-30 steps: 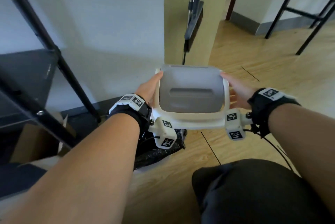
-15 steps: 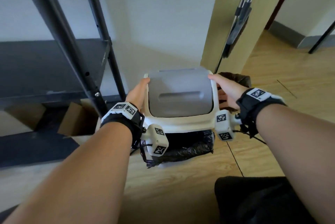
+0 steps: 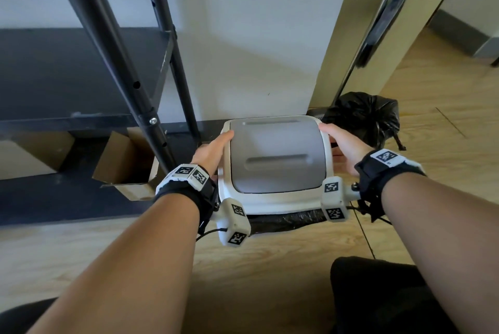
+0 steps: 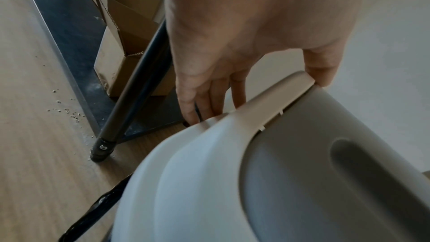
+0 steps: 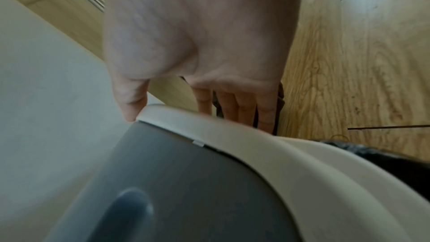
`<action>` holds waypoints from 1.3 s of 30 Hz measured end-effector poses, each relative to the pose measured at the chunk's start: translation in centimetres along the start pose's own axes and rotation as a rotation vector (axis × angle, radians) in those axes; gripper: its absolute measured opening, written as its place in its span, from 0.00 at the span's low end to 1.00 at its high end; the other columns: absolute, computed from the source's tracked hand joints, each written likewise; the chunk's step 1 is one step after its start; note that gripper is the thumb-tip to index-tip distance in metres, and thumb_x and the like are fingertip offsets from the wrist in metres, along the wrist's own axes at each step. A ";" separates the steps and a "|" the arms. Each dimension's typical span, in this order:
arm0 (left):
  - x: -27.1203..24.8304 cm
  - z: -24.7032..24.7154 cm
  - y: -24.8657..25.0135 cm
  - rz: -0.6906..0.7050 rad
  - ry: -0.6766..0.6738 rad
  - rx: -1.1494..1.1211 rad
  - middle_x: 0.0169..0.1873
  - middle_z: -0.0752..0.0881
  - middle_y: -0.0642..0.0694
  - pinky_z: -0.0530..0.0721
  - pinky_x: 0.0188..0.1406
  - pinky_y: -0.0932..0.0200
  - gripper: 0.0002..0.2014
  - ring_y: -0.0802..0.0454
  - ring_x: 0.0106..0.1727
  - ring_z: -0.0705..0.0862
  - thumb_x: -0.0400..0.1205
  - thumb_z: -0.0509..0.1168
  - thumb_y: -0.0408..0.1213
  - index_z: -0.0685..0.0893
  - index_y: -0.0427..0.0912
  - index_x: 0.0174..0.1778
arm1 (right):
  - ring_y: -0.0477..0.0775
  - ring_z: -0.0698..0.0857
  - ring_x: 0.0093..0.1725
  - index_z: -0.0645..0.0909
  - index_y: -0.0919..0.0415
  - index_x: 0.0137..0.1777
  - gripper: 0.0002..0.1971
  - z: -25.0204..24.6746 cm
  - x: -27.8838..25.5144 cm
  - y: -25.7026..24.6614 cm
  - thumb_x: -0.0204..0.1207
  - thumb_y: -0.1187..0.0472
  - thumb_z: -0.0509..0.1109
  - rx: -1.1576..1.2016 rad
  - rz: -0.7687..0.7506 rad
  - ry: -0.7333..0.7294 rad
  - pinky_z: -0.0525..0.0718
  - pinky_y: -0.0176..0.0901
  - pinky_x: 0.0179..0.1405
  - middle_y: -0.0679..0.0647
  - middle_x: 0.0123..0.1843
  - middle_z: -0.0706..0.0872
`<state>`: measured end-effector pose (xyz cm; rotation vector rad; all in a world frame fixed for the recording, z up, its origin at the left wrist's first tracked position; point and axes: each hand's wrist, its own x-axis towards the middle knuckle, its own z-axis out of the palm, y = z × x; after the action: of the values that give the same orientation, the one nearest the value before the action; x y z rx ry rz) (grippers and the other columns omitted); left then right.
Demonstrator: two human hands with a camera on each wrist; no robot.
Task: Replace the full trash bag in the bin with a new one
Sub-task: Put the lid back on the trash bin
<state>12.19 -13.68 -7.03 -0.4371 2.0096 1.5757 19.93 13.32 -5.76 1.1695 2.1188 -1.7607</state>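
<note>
A white bin lid (image 3: pixel 270 205) with a grey swing flap (image 3: pixel 275 158) sits level over the bin by the wall. My left hand (image 3: pixel 216 147) grips its left edge and my right hand (image 3: pixel 341 144) its right edge. Each thumb lies on the top rim and the fingers reach down the side. In the wrist views the left hand (image 4: pixel 244 52) and right hand (image 5: pixel 197 52) clasp the lid rim (image 4: pixel 267 98) (image 5: pixel 209 122). A strip of black liner bag (image 3: pixel 286 221) shows under the lid's front edge. A tied, full black trash bag (image 3: pixel 364 117) stands on the floor behind my right hand.
A black metal rack (image 3: pixel 113 44) with a dark shelf stands to the left, one leg (image 4: pixel 137 98) close to the bin. An open cardboard box (image 3: pixel 121 163) sits under it. A metal pole (image 3: pixel 383 9) leans on the beige door frame at the right. The floor is wood.
Both hands have carried the lid down and toward the wall. Less black liner shows below it now. The full bag has come into view at the right.
</note>
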 end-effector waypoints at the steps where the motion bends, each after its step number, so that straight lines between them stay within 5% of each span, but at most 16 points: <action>1: 0.0 0.0 -0.1 -0.001 -0.011 0.000 0.57 0.87 0.46 0.83 0.59 0.45 0.39 0.44 0.57 0.85 0.53 0.67 0.70 0.85 0.50 0.55 | 0.62 0.82 0.66 0.84 0.42 0.61 0.44 -0.2 0.5 0.2 0.43 0.22 0.73 0.001 0.009 0.005 0.76 0.66 0.70 0.53 0.67 0.85; 7: 0.0 0.3 -0.4 -0.054 -0.006 -0.024 0.58 0.87 0.46 0.85 0.49 0.49 0.46 0.44 0.57 0.86 0.51 0.69 0.69 0.83 0.47 0.63 | 0.61 0.84 0.62 0.85 0.46 0.55 0.36 0.1 -0.8 0.5 0.50 0.27 0.70 0.011 0.007 0.022 0.78 0.64 0.69 0.54 0.60 0.88; 13: -0.5 0.6 -0.6 -0.056 0.014 -0.040 0.63 0.85 0.43 0.83 0.57 0.44 0.50 0.41 0.61 0.84 0.49 0.69 0.70 0.81 0.45 0.66 | 0.61 0.85 0.59 0.84 0.49 0.60 0.39 0.2 -0.6 1.0 0.50 0.28 0.70 0.017 0.008 0.032 0.79 0.62 0.67 0.56 0.57 0.88; 17: -0.8 0.5 -0.7 -0.076 -0.008 -0.055 0.57 0.86 0.42 0.82 0.43 0.50 0.52 0.42 0.55 0.85 0.49 0.71 0.67 0.79 0.43 0.69 | 0.62 0.84 0.62 0.83 0.49 0.62 0.43 -0.1 0.2 1.4 0.47 0.26 0.71 0.015 0.025 0.048 0.77 0.63 0.69 0.56 0.61 0.87; 25: -1.3 0.3 -1.2 -0.083 -0.067 -0.078 0.58 0.84 0.40 0.83 0.54 0.44 0.46 0.40 0.59 0.82 0.49 0.71 0.63 0.82 0.42 0.64 | 0.61 0.87 0.53 0.85 0.52 0.52 0.30 0.2 -1.0 1.2 0.55 0.33 0.71 0.037 -0.017 0.007 0.82 0.59 0.64 0.56 0.49 0.90; 28: -1.3 0.2 -1.2 -0.082 -0.076 -0.094 0.54 0.85 0.41 0.81 0.60 0.41 0.34 0.41 0.54 0.83 0.57 0.72 0.60 0.82 0.44 0.55 | 0.61 0.87 0.53 0.85 0.53 0.53 0.33 0.1 -0.8 1.5 0.52 0.33 0.72 0.057 -0.013 0.009 0.82 0.61 0.65 0.56 0.48 0.90; 33: -1.3 -0.1 -1.3 -0.095 -0.106 -0.080 0.56 0.86 0.42 0.76 0.68 0.35 0.35 0.38 0.61 0.82 0.62 0.73 0.57 0.82 0.44 0.64 | 0.64 0.87 0.53 0.85 0.55 0.46 0.28 0.1 -0.4 1.9 0.52 0.35 0.69 0.044 0.003 0.030 0.81 0.63 0.66 0.58 0.45 0.90; 36: -1.4 -0.3 -1.1 -0.087 -0.141 -0.098 0.44 0.86 0.44 0.75 0.69 0.37 0.19 0.42 0.51 0.83 0.70 0.72 0.52 0.83 0.45 0.51 | 0.63 0.86 0.51 0.85 0.56 0.45 0.29 0.1 -0.6 1.8 0.52 0.35 0.69 0.028 0.006 0.034 0.80 0.63 0.66 0.58 0.45 0.89; 39: -1.5 -0.4 -1.0 -0.094 -0.162 -0.106 0.43 0.87 0.43 0.78 0.68 0.39 0.13 0.43 0.48 0.83 0.74 0.71 0.49 0.83 0.46 0.46 | 0.63 0.86 0.53 0.85 0.56 0.46 0.29 0.2 -0.8 1.8 0.51 0.34 0.68 0.023 0.003 0.032 0.80 0.63 0.66 0.58 0.46 0.90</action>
<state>13.89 -14.44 -6.90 -0.4232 1.7658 1.6106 21.54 12.78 -6.78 1.2145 2.1190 -1.7818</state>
